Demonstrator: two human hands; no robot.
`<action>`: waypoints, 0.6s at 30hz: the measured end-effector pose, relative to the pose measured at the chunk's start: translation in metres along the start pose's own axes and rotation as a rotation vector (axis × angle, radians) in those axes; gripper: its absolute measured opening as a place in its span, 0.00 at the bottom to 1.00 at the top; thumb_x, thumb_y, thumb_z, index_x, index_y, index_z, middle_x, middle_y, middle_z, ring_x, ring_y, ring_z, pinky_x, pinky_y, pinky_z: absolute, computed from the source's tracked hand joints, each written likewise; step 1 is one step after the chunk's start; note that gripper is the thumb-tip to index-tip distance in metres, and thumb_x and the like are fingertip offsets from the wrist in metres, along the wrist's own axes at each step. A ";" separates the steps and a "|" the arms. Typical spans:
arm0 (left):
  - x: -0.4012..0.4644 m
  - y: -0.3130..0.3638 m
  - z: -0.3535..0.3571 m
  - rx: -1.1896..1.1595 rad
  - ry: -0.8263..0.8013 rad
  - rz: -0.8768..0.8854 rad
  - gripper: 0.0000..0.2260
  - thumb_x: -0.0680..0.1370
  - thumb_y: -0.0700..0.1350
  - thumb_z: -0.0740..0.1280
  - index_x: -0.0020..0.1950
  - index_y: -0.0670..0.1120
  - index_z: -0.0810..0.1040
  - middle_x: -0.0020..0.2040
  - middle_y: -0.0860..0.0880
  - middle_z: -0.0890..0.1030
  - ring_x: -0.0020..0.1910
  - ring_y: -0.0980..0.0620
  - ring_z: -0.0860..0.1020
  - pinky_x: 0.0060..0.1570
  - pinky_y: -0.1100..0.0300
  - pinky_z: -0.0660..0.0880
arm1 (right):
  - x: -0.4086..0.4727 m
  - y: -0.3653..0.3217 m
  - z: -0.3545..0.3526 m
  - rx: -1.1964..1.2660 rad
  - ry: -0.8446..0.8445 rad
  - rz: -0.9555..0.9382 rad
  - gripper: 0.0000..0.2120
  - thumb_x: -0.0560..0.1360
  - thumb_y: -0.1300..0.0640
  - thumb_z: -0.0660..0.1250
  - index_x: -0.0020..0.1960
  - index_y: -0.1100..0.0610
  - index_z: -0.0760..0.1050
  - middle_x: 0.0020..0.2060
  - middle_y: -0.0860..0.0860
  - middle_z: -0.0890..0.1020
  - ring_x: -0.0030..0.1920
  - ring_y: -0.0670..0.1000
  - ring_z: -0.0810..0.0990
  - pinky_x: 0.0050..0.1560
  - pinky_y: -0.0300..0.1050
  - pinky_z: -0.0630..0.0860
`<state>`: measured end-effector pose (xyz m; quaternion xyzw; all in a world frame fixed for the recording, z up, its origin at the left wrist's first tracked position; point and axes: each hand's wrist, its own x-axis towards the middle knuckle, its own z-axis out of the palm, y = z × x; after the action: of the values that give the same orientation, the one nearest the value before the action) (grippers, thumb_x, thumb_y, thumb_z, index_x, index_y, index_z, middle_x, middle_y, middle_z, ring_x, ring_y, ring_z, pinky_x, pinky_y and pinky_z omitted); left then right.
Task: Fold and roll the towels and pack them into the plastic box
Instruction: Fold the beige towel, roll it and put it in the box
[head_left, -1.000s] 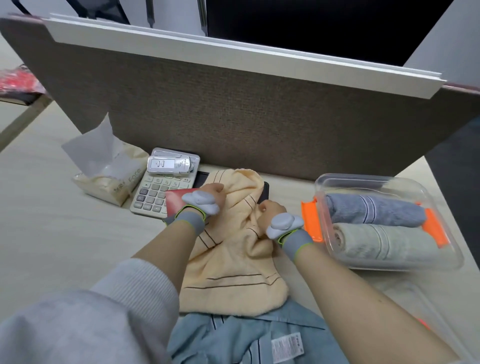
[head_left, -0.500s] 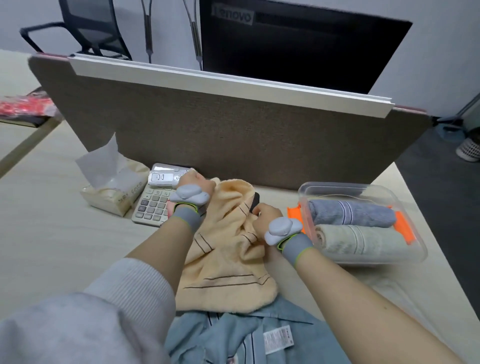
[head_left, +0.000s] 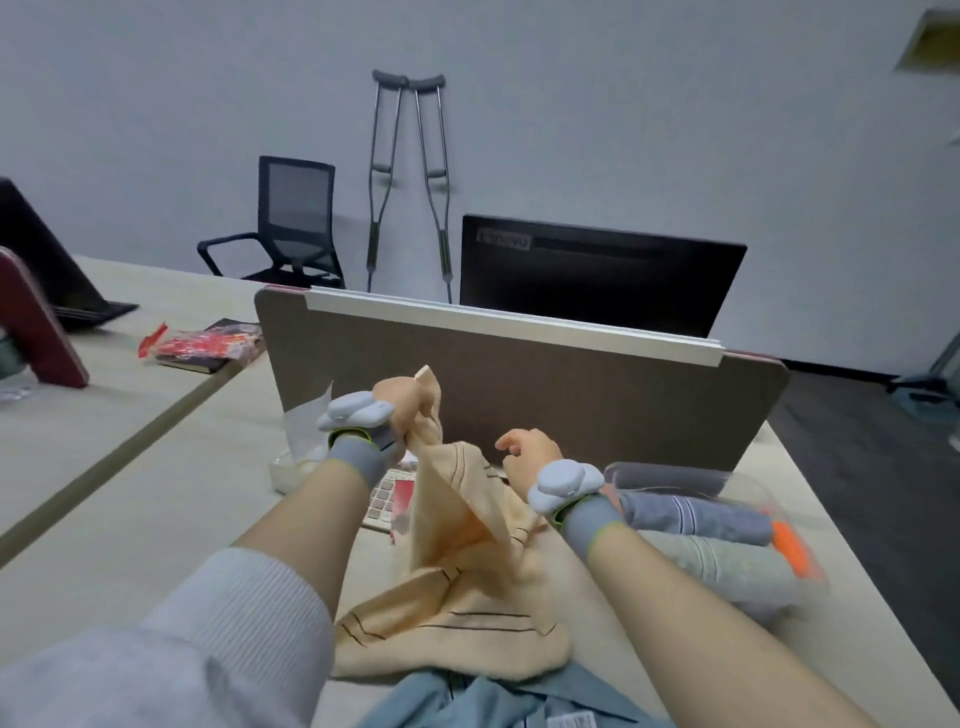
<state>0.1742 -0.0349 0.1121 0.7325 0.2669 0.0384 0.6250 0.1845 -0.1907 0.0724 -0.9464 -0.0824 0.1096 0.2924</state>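
A peach towel (head_left: 457, 587) with dark stripes hangs partly lifted over the desk, its lower part bunched near the front edge. My left hand (head_left: 402, 410) is raised and shut on an upper corner of it. My right hand (head_left: 524, 454) sits lower, to the right, fingers curled at the towel's other edge; the grip itself is hidden under the hand. The clear plastic box (head_left: 675, 470) stands to the right. It holds a rolled blue-grey towel (head_left: 696, 517) and a rolled pale grey towel (head_left: 727, 566), side by side.
A calculator (head_left: 382, 501) with a red card (head_left: 402, 499) and a tissue pack (head_left: 293, 467) lie behind the towel. A brown partition (head_left: 519, 395) closes the desk's far side. A blue shirt (head_left: 467, 701) lies at the front edge. Orange latches (head_left: 789, 551) stick out at the box's right.
My left hand has lifted its towel corner up off the desk, pulling the towel into a hanging tent. My head has tilted up, so the room behind the partition shows.
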 end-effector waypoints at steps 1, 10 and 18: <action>-0.009 0.005 -0.007 -0.019 -0.014 0.012 0.11 0.73 0.31 0.59 0.32 0.42 0.67 0.32 0.45 0.68 0.36 0.46 0.71 0.35 0.61 0.69 | -0.005 -0.007 -0.003 0.009 -0.012 -0.020 0.19 0.77 0.65 0.56 0.66 0.58 0.73 0.65 0.57 0.72 0.66 0.56 0.72 0.61 0.41 0.68; -0.069 0.052 -0.038 0.015 -0.062 0.329 0.08 0.78 0.35 0.61 0.43 0.42 0.79 0.38 0.50 0.77 0.39 0.54 0.74 0.46 0.56 0.73 | -0.025 -0.057 -0.013 0.153 0.060 -0.213 0.25 0.76 0.62 0.60 0.72 0.52 0.65 0.70 0.56 0.67 0.68 0.57 0.69 0.65 0.47 0.69; -0.093 0.079 -0.061 0.059 -0.026 0.457 0.08 0.79 0.38 0.62 0.42 0.46 0.78 0.38 0.53 0.76 0.39 0.57 0.73 0.49 0.56 0.70 | -0.042 -0.089 -0.030 0.289 -0.022 -0.317 0.18 0.72 0.61 0.65 0.61 0.56 0.76 0.60 0.53 0.78 0.58 0.54 0.76 0.55 0.45 0.72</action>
<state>0.0979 -0.0270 0.2249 0.7922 0.0871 0.1617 0.5820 0.1440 -0.1434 0.1540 -0.8686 -0.2170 0.0832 0.4376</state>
